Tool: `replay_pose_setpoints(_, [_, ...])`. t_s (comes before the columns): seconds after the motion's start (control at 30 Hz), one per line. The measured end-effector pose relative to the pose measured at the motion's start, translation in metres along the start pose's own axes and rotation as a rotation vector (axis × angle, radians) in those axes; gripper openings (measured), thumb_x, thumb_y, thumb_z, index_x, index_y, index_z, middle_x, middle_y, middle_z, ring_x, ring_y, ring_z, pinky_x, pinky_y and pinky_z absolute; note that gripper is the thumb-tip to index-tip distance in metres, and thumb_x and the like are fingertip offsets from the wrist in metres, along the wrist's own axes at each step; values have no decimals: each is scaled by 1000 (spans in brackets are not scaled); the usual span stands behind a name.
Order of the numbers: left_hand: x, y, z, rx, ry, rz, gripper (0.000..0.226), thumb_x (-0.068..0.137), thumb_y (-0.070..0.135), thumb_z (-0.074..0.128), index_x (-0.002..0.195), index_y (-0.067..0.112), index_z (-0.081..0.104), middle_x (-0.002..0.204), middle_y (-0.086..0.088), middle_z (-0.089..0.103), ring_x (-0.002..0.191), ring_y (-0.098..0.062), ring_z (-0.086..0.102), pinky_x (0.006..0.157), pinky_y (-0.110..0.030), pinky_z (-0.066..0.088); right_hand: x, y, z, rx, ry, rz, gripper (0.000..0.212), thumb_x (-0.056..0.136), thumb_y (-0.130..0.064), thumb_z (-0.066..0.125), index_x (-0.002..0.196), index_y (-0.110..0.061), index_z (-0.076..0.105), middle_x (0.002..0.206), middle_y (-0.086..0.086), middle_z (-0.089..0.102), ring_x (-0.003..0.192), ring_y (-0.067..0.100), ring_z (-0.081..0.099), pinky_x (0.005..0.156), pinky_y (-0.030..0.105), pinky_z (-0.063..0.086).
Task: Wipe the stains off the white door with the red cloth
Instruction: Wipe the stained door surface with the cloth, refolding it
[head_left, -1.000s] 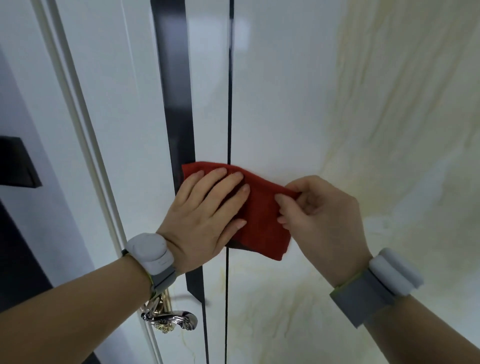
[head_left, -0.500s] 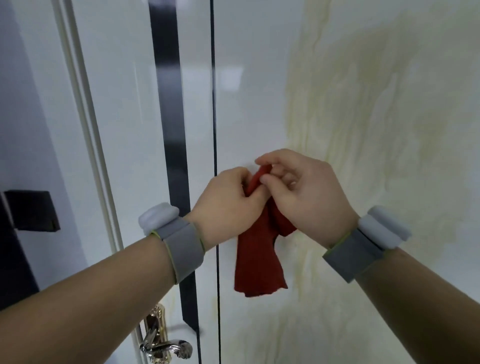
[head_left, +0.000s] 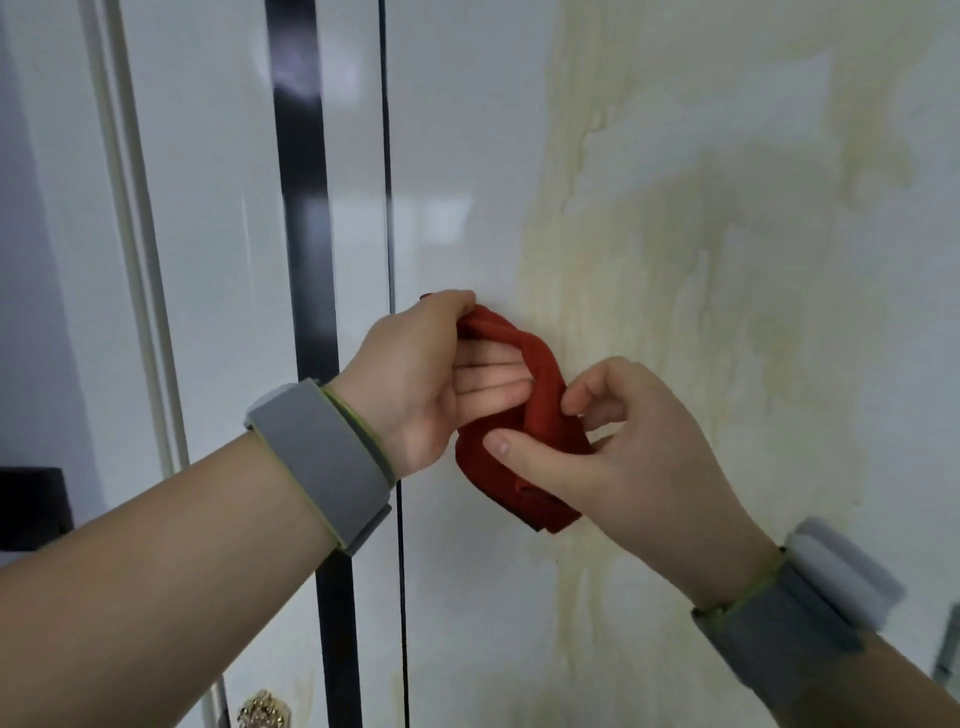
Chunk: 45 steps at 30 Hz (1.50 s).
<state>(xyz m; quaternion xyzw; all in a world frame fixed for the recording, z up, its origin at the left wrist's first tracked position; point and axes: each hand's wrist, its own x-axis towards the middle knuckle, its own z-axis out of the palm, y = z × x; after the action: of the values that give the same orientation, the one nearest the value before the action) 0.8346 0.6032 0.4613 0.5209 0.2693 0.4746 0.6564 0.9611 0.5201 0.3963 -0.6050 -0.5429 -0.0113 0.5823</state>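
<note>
The red cloth is bunched and twisted between both hands, held just in front of the white door. My left hand grips its upper end with curled fingers. My right hand pinches its lower part between thumb and fingers, and a folded end hangs below. Yellowish stains streak the door's glossy surface to the right of the hands and run down beneath them.
A black vertical strip and a thin dark seam run down the door left of the hands. A brass handle shows at the bottom edge. A white frame moulding and a dark block lie at far left.
The cloth was pressed flat on the door under my left hand; both hands have since gathered it off the surface, and now it is twisted between them. The view has shifted right.
</note>
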Motion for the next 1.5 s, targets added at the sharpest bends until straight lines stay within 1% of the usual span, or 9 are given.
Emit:
replay_pose_setpoints(0.2, [8,24,16,-113,-112,77,37,109,27,51,109,-8,65,93,-26,77,84,-32,79,70,-35,66,36,9,-21,-288,267,-249,10,84,-21,68,94,-23,68,91,-7,58,83,10,58,71,27,50])
replay_pose_setpoints(0.43, [21,49,28,-29,-132,181,43,107,32,54,119,-8,61,95,-24,78,88,-28,79,75,-31,65,91,-18,-68,-278,355,-252,13,87,-22,69,98,-27,75,90,-11,72,87,10,67,80,27,52])
replay_pose_setpoints(0.7, [50,115,60,43,-143,368,42,108,33,53,107,-8,63,87,-20,79,81,-27,79,70,-29,65,185,-67,-102,-535,566,-440,7,88,-36,70,92,-35,75,98,-4,48,95,20,57,71,35,48])
replay_pose_setpoints(0.87, [79,151,71,50,-133,502,41,107,31,55,112,-10,59,84,-19,79,79,-27,79,67,-28,64,224,-98,-111,-771,563,-450,18,96,-42,56,105,-38,70,94,-7,69,96,24,64,69,30,35])
replay_pose_setpoints(1.13, [113,186,97,119,-194,708,30,96,26,74,102,-3,68,87,-16,79,79,-23,79,72,-29,65,283,-145,-123,-1002,624,-466,23,98,-20,49,107,-28,68,100,2,69,77,28,57,53,25,22])
replay_pose_setpoints(1.23, [120,202,105,399,-67,895,18,94,13,74,106,2,65,78,-12,76,66,-23,77,66,-34,65,302,-157,-122,-968,661,-457,24,96,-13,50,113,-22,64,101,4,67,76,29,55,52,25,21])
replay_pose_setpoints(1.33, [126,213,108,1017,307,1244,20,90,32,75,97,17,64,85,-2,72,81,-25,70,76,-38,58,308,-153,-108,-993,744,-604,40,92,-5,49,131,-15,51,96,9,65,82,34,57,63,34,31])
replay_pose_setpoints(1.43, [130,213,104,1372,510,1393,26,98,47,59,102,22,50,96,3,63,87,-29,60,73,-41,47,311,-133,-92,-1010,833,-818,31,84,1,53,113,-7,58,90,15,59,77,36,52,60,38,31])
replay_pose_setpoints(1.5, [138,206,102,1581,563,1648,15,104,37,46,109,23,43,100,-1,55,80,-30,55,61,-39,35,317,-118,-90,-971,865,-878,20,83,0,58,102,-7,60,92,15,58,77,35,53,58,35,28])
